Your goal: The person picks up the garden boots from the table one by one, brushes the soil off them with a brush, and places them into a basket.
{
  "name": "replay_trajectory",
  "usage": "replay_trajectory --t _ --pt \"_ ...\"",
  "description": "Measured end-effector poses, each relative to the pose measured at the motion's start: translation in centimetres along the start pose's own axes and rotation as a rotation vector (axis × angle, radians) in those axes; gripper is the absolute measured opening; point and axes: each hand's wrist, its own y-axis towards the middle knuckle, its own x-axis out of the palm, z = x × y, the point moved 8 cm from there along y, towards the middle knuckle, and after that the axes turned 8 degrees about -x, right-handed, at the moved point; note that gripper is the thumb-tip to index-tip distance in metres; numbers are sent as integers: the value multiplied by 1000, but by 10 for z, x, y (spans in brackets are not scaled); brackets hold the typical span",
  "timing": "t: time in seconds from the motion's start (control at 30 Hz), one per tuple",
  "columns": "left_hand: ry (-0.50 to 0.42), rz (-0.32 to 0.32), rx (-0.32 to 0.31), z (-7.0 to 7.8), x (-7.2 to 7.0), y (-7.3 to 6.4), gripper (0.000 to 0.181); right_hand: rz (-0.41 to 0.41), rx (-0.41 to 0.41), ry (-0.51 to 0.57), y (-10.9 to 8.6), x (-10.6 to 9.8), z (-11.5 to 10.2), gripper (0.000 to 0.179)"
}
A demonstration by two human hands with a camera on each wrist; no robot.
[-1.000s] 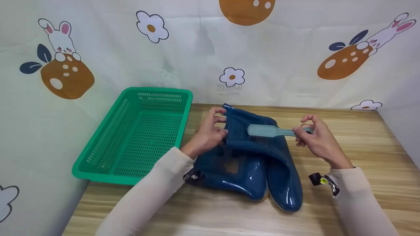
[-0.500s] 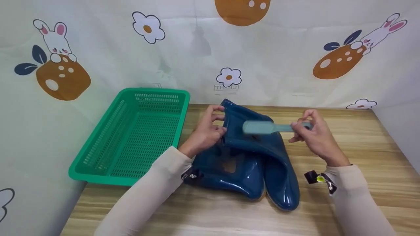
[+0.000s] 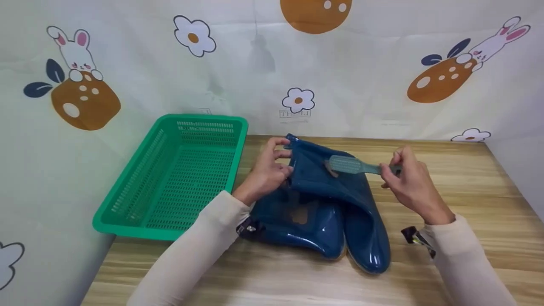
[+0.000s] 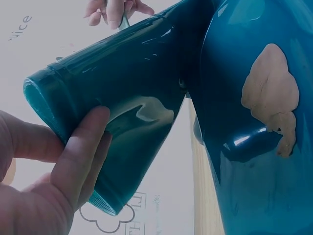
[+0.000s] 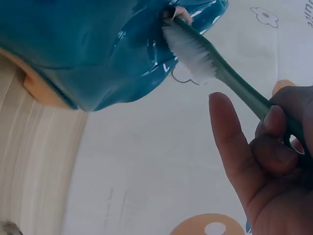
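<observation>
A pair of glossy blue rubber boots point(image 3: 369, 250) lies on the table. My left hand point(image 3: 268, 170) grips the upper boot by the top edge of its shaft point(image 4: 98, 142), keeping that end raised. My right hand point(image 3: 411, 180) holds a scrubbing brush point(image 3: 346, 164) by its green handle, thumb and fingers around the end. White bristles point(image 5: 190, 54) face the boot's shaft at a brown smear point(image 3: 330, 169). Over on the other boot, a larger brown patch point(image 4: 271, 93) stands out in the left wrist view.
A green slotted plastic basket point(image 3: 100, 225) stands to the left of the boots, close to my left forearm. Behind the wooden table point(image 3: 467, 178) hangs a pale sheet point(image 3: 357, 76) printed with rabbits and flowers. Side walls border the table at both ends.
The brush went slightly left and up over the shaft, then back right and down, now tilted. The brown smear shows beside its head. My left hand keeps its grip on the boot.
</observation>
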Motion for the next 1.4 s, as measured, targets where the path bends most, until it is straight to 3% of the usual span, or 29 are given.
replay_trajectory --t 0.2,0.27,0.37,0.5,0.6,0.77,0.9,0.97,1.03,1.23,1.4 --pt "20 1 15 3 1 -1 58 153 40 146 3 -22 -5 22" --pt "30 6 25 5 1 -2 57 159 42 235 6 -20 -8 23" --pt "39 8 43 7 0 -2 56 65 46 278 9 -8 -9 23" --pt "41 10 51 5 0 -2 56 -91 78 132 2 0 1 26" --pt "39 2 35 2 0 -1 56 -113 141 67 -8 -12 15 27" --pt "42 7 22 0 -1 -1 56 -6 200 86 -17 -40 29 22" --pt "33 5 41 2 -1 -2 55 121 139 117 -12 -49 23 20" --pt "29 0 49 3 0 -1 54 141 118 166 -10 -45 19 20" --pt "22 -2 53 3 1 0 54 104 111 193 -8 -36 18 20" --pt "15 3 42 2 2 0 53 -134 171 164 -19 -15 36 27" --pt "29 15 49 4 -1 0 49 -84 229 85 -33 -40 53 22"
